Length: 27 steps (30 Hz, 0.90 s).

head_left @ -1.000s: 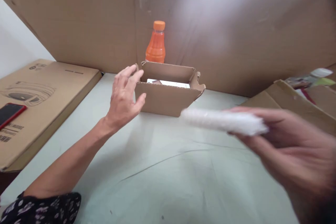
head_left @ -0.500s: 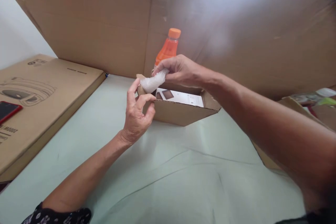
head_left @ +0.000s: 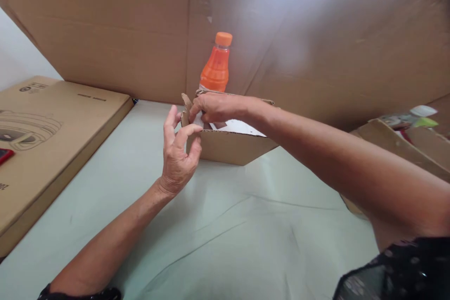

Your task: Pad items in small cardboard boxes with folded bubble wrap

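A small open cardboard box stands on the table. My left hand pinches the top edge of its near wall at the left corner, thumb outside. Reaching in over the rim at the left end, my right hand has its fingers down on a piece of white bubble wrap. Most of the wrap is hidden by the fingers and the box wall. Beside it in the box lies a white printed carton, partly covered by my right forearm.
Behind the box stands a bottle of orange drink, before a large cardboard panel. A big flat carton lies at left with a red-edged phone on it. Another open box holding packaging sits at right.
My right hand has moved down and left, taking the bubble wrap from above the rim into the box's left end. My left hand keeps its hold on the box. The view has shifted slightly.
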Tool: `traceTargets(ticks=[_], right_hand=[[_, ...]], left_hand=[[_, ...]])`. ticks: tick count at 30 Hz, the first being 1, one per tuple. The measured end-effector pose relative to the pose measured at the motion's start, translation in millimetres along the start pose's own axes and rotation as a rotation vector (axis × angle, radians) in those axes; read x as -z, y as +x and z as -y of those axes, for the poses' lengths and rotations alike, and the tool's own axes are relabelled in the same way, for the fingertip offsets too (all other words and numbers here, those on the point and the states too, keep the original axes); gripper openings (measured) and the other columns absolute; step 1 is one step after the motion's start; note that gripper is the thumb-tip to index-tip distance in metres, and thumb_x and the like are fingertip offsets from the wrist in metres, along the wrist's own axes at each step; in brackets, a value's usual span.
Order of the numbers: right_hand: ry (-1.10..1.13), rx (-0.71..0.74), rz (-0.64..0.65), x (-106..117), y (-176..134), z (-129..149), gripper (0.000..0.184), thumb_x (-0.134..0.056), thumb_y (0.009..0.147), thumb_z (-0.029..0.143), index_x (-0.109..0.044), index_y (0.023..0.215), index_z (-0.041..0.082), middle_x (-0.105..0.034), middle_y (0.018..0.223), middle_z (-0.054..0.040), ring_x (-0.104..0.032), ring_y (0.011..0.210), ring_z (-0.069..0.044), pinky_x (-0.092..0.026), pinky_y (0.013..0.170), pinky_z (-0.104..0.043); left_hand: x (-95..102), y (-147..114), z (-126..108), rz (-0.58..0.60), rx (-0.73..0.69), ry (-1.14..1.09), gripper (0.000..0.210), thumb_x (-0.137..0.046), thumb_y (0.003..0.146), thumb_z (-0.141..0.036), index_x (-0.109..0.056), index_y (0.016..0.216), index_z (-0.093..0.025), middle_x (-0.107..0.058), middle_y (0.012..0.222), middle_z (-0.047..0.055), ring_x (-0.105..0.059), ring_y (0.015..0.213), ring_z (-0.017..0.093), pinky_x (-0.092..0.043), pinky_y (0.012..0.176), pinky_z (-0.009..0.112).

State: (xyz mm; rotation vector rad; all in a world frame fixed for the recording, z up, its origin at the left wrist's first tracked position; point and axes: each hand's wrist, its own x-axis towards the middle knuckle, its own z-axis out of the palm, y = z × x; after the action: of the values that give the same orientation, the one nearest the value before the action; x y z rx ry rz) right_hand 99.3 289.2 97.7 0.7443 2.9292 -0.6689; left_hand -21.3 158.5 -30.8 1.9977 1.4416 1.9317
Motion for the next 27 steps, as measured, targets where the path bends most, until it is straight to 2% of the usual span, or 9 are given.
traceTargets(ticks=[3,8,11,13,15,17,19,23,27], right_hand=[[-0.065,0.026,-0.079,-9,-7,-4,0.033,-0.061,0.075,0.000,-0.080,0.092,0.022,-0.073,0.081,0.0011,-0.063,0.071,-0.012,-0.043,0.060,-0.023],[-0.075,-0.046,-0.068,-15,-7,-3,0.047,-0.049,0.071,-0.007,-0.078,0.099,0.019,-0.073,0.084,0.0016,-0.063,0.070,-0.011,-0.041,0.057,-0.021],[-0.061,-0.020,-0.151,-10,-22,4,0.049,-0.052,0.073,-0.005,-0.075,0.107,0.022,-0.076,0.099,0.0008,-0.067,0.081,-0.014,-0.048,0.066,-0.023],[-0.054,-0.029,-0.342,-9,-52,8,0.046,-0.055,0.078,0.000,-0.073,0.111,0.025,-0.075,0.113,0.0000,-0.069,0.096,-0.018,-0.053,0.080,-0.028],[-0.048,-0.110,-0.650,-19,-98,10,0.035,-0.055,0.085,0.008,-0.071,0.110,0.027,-0.073,0.122,-0.0016,-0.067,0.113,-0.023,-0.054,0.094,-0.036],[-0.012,-0.283,-0.985,-43,-146,10,0.024,-0.053,0.092,0.017,-0.068,0.108,0.026,-0.069,0.129,-0.0052,-0.061,0.126,-0.026,-0.051,0.104,-0.043],[0.054,-0.496,-1.165,-80,-180,11,0.024,-0.050,0.094,0.019,-0.064,0.113,0.024,-0.065,0.135,-0.0103,-0.058,0.131,-0.027,-0.051,0.107,-0.044],[0.224,-0.727,-1.004,-143,-180,0,0.046,-0.063,0.085,0.018,-0.056,0.131,0.019,-0.069,0.131,-0.0144,-0.069,0.112,-0.025,-0.061,0.085,-0.035],[0.400,-0.672,-0.927,-155,-159,-4,0.050,-0.061,0.087,0.022,-0.053,0.136,0.019,-0.070,0.133,-0.0067,-0.067,0.116,-0.021,-0.059,0.090,-0.029]], left_hand=[[-0.9,-1,1,0.000,-0.008,-0.026,0.014,-0.058,0.097,-0.017,-0.065,0.109,-0.021,-0.038,0.161,0.014,-0.054,0.140,0.029,-0.050,0.113,0.051],[-1.1,-6,0,0.015,0.032,-0.034,0.022,-0.054,0.097,-0.015,-0.064,0.115,-0.022,-0.036,0.162,0.013,-0.052,0.142,0.029,-0.052,0.111,0.048],[-0.8,-7,1,0.033,0.069,-0.097,0.037,-0.053,0.096,-0.014,-0.059,0.131,-0.027,-0.032,0.164,0.011,-0.049,0.144,0.029,-0.052,0.111,0.047],[1.0,-7,3,0.036,0.123,-0.184,0.055,-0.055,0.096,-0.017,-0.045,0.148,-0.032,-0.030,0.166,0.011,-0.052,0.141,0.028,-0.053,0.111,0.047],[5.5,-7,7,0.050,0.219,-0.256,0.069,-0.059,0.094,-0.021,-0.032,0.156,-0.034,-0.032,0.165,0.013,-0.056,0.136,0.028,-0.054,0.108,0.046],[12.5,-8,12,0.081,0.343,-0.277,0.072,-0.064,0.091,-0.024,-0.033,0.156,-0.031,-0.037,0.162,0.014,-0.058,0.134,0.029,-0.055,0.107,0.046],[19.2,-10,18,0.129,0.468,-0.260,0.072,-0.069,0.087,-0.028,-0.039,0.153,-0.029,-0.042,0.160,0.015,-0.057,0.136,0.031,-0.055,0.107,0.048],[15.6,-14,33,0.287,0.609,-0.246,0.065,-0.074,0.081,-0.033,-0.051,0.141,-0.028,-0.054,0.150,0.009,-0.056,0.136,0.033,-0.053,0.110,0.052],[-3.7,-18,17,0.321,0.619,-0.262,0.047,-0.068,0.082,-0.030,-0.056,0.127,-0.024,-0.065,0.126,0.002,-0.061,0.126,0.030,-0.054,0.106,0.045]])
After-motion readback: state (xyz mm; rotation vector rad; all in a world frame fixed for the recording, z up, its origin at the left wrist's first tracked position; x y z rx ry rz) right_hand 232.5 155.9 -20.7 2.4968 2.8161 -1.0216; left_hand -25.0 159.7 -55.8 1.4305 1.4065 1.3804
